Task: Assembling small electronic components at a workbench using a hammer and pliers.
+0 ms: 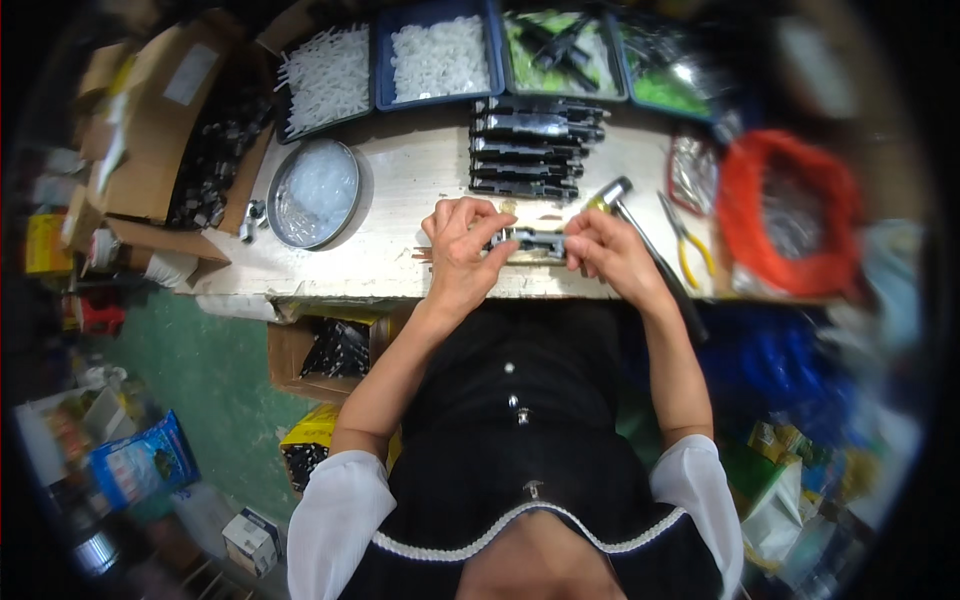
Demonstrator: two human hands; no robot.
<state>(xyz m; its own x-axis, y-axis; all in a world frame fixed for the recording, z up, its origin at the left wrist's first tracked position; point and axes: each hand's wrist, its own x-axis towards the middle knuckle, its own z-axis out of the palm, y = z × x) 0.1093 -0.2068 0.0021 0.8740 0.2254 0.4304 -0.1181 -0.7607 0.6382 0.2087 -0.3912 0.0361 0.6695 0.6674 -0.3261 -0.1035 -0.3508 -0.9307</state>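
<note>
Close to the table's front edge, my two hands hold a dark, elongated part (540,241) with shiny bits between them. My left hand (463,243) pinches its left end between thumb and fingers. The fingertips of my right hand (607,250) close on its right end. What the part is exactly, I cannot make out. Just beyond my hands lies a stack of similar black parts (528,150), laid crosswise in several layers. A hammer (655,255) rests beside my right hand, its head pointing away and its dark handle reaching over the edge.
Yellow-handled pliers (692,262) and a red-rimmed bag (740,240) sit at the right. A round metal tin (357,195) stands at the left, near a cardboard box (150,150) of dark pieces. Blue trays (383,60) of small parts line the back of the white table (400,160).
</note>
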